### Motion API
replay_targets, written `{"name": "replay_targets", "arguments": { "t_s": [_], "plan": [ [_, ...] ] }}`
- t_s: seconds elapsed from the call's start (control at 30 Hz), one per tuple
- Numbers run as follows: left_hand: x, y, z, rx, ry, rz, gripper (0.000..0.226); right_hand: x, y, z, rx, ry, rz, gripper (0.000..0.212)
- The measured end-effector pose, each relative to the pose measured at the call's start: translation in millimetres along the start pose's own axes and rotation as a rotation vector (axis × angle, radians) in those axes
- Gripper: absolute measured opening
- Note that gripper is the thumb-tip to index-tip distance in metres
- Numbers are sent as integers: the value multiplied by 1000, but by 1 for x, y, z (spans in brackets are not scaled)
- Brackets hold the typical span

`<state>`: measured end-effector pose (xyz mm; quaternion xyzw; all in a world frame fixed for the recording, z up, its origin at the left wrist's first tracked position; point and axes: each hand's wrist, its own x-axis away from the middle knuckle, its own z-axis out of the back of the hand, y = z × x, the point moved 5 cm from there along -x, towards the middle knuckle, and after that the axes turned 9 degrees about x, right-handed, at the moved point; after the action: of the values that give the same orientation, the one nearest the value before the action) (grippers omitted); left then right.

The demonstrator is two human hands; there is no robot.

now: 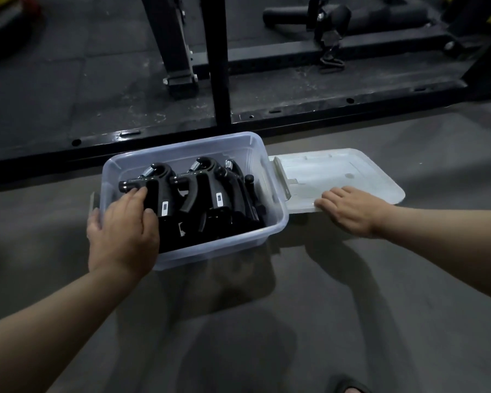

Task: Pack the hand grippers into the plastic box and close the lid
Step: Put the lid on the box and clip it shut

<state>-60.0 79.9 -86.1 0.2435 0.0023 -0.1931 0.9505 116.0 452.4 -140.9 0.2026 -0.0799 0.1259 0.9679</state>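
A clear plastic box [277,211] sits on the grey floor, holding several black hand grippers [210,191] with steel springs. My left hand [122,225] reaches over the box's left rim, fingers resting on the leftmost hand gripper [156,188]; whether it grips it I cannot tell. The white lid [352,171] lies flat on the floor just right of the box. My right hand [349,211] lies on the lid's near edge, fingers pointing left and spread a little.
A black steel gym rack frame [224,66] stands on dark rubber mats right behind the box. A padded bar [346,15] lies at the back right. A dark sandal [349,387] shows at the bottom edge. Grey floor stretches in front.
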Motion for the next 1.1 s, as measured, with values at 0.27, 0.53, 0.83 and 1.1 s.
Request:
{"name": "replay_targets", "arguments": {
  "t_s": [0.27, 0.53, 0.83, 1.1],
  "plan": [
    [-1, -2, -3, -29, -9, 5, 56, 8, 32, 32, -258, -6, -181, 13],
    [-1, -2, -2, -32, -19, 11, 59, 5, 75, 67, -291, -25, -466, 37],
    [1, -2, -1, -20, -16, 33, 59, -21, 81, 109, -247, 18, -647, 24],
    [2, -3, -2, -29, -28, 43, 53, -67, 57, 185, -79, 374, -497, 26]
  ]
}}
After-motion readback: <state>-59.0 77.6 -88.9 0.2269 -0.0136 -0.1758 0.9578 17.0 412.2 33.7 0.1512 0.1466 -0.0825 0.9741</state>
